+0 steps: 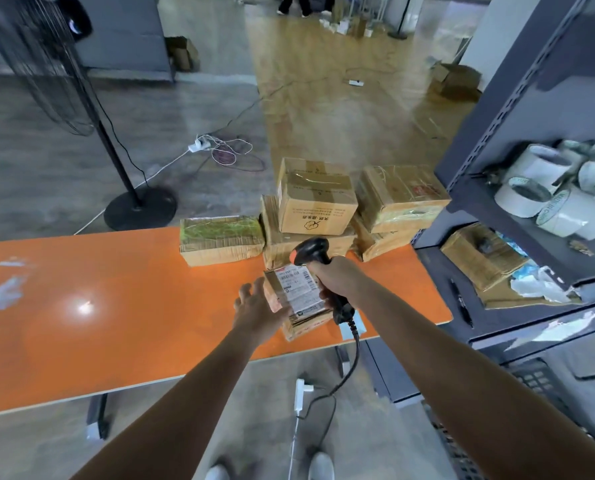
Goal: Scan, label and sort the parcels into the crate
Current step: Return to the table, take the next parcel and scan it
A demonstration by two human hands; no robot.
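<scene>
Now — right hand [337, 280] grips scanner [311, 251] | left hand [256, 304] open at parcel [297, 292] | boxes [316, 202] stacked just behind — shelf [503, 126] right

Bench [116, 306] top is smooth orange laminate-look, v. glossy, w/ a bright glare spot and pale reflections at left. Small parcel [306, 322] and stacked parcels [318, 199] are brown corrugated cardboard, rough and frayed at the edges, wrapped in shiny clear tape, the small one w/ a matt white paper label [297, 289]; scanner [311, 252] is black plastic, semi-matt. Shelf rack [496, 140] looks like dark grey painted metal, matt; rolls [545, 188] on it are white paper, some under crinkly clear film; floor [323, 109] is polished and reflective.
</scene>
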